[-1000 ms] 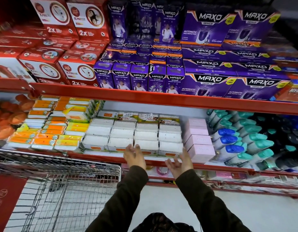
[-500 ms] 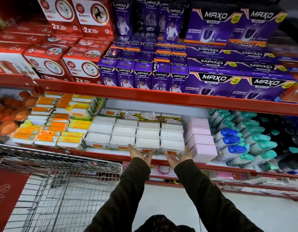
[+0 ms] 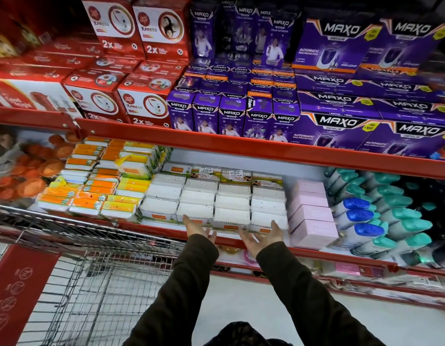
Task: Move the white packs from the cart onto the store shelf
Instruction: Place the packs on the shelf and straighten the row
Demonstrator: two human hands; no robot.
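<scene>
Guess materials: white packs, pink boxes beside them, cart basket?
White packs: apparently clear glossy plastic over white contents, judging by sheen and printed labels; not certain. Pink boxes: matte paperboard, with crisp folded edges. Cart basket: bare metal wire grid, silvery and shiny.

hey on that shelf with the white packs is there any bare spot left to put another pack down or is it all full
Mostly full. The white packs sit edge to edge, with orange packs tight on their left. One narrow bare strip runs between the white packs and the pink boxes. Bare shelf back wall shows above the rear packs. Both hands, left hand and right hand, are at the front edge.
</scene>
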